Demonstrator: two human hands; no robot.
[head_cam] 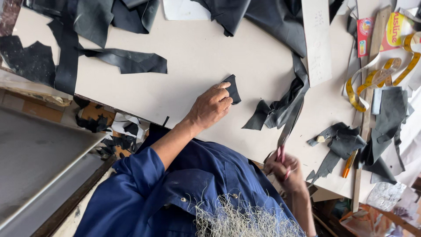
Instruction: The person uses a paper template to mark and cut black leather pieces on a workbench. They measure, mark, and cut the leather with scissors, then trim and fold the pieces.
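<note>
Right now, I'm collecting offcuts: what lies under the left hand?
A small dark scrap, its end showing beyond the left hand; the rest beneath the fingers is hidden.

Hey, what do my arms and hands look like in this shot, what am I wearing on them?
Both hands are bare: no gloves, and no rings or watch that can be seen. The left hand comes out of a dark blue work-shirt sleeve bunched up near the elbow, leaving the forearm uncovered. The right hand shows a bare wrist and forearm; its sleeve is out of view.
</note>
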